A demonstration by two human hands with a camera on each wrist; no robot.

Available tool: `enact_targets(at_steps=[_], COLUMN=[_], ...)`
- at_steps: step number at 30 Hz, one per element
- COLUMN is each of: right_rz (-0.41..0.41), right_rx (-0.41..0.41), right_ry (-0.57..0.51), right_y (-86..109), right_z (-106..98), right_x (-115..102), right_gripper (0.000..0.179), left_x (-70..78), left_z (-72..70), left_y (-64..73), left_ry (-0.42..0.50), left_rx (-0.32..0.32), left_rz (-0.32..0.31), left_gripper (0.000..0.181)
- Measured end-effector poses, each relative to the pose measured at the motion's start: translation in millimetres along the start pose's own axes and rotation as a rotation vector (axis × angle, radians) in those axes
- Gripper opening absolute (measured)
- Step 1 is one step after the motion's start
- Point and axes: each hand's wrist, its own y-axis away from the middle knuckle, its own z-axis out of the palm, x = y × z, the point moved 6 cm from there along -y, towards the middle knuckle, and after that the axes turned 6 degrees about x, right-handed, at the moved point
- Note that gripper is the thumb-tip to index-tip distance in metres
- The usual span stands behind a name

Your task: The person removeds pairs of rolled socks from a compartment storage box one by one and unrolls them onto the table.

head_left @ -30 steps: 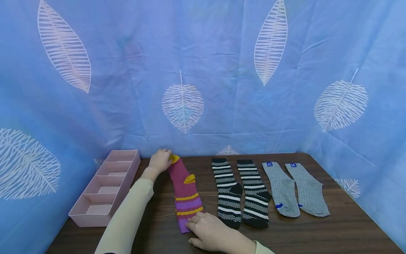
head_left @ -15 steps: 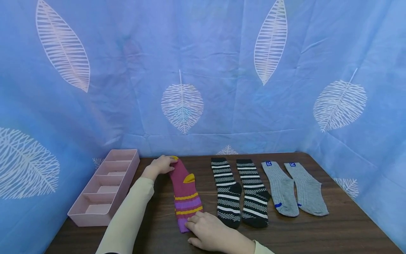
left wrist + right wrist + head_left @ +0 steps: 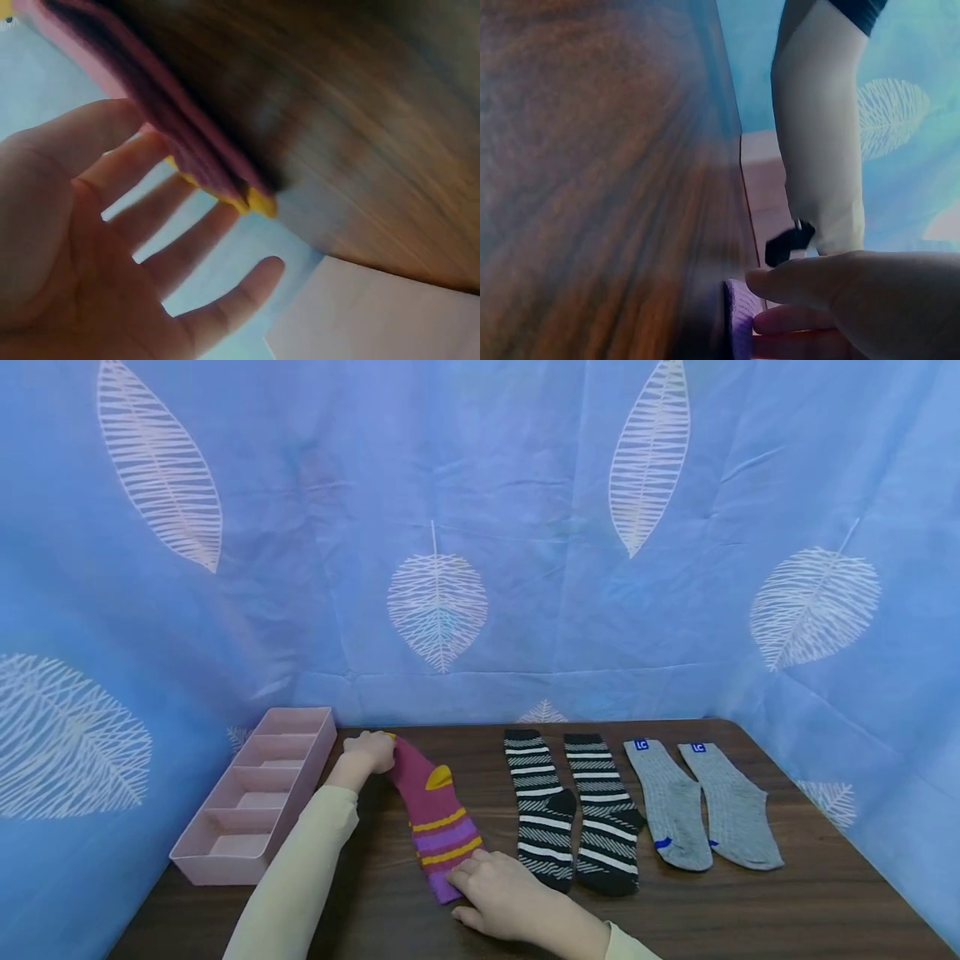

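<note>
A maroon sock (image 3: pixel 427 802) with a yellow toe, a yellow heel and purple and yellow stripes lies on the table, its toe end bent leftward. In the left wrist view two layers of maroon knit (image 3: pixel 187 124) show along its edge. My left hand (image 3: pixel 369 753) pinches the toe end between thumb and index finger; its other fingers are spread. At the near end, my right hand (image 3: pixel 506 897) rests its straight fingers on the purple cuff (image 3: pixel 740 319), thumb apart on the near side.
Left of the sock stands a pink divided box (image 3: pixel 255 793). To the right lie two black-and-white striped socks (image 3: pixel 540 810) and two grey socks (image 3: pixel 727 810). A blue leaf-print curtain (image 3: pixel 525 610) hangs behind the dark wooden table (image 3: pixel 720 910).
My left hand has shifted its hold at the toe and moved slightly left and nearer, pulling the toe end along. The right hand stays on the cuff, which has turned slightly.
</note>
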Motion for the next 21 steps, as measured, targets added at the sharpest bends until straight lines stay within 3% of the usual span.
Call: enact_targets(at_steps=[8, 12, 15, 21], right_rz=[0.053, 0.099, 0.128, 0.185], right_rx=[0.038, 0.03, 0.022, 0.004], right_ry=[0.008, -0.011, 0.006, 0.027], right_y=[-5.1, -9.7, -12.5, -22.0], right_z=[-0.3, 0.6, -0.1, -0.8], right_x=[12.8, 22.6, 32.0, 54.0], right_gripper=[0.025, 0.022, 0.021, 0.024], left_x=[-11.6, -17.4, -20.3, -21.2], left_z=[13.7, 18.0, 17.9, 12.4], left_y=[19.2, 30.3, 38.8, 58.2], left_ry=[0.018, 0.036, 0.043, 0.016], left_rx=[0.043, 0.044, 0.035, 0.063], left_rz=[0.021, 0.021, 0.009, -0.011], left_gripper=[0.023, 0.031, 0.038, 0.033])
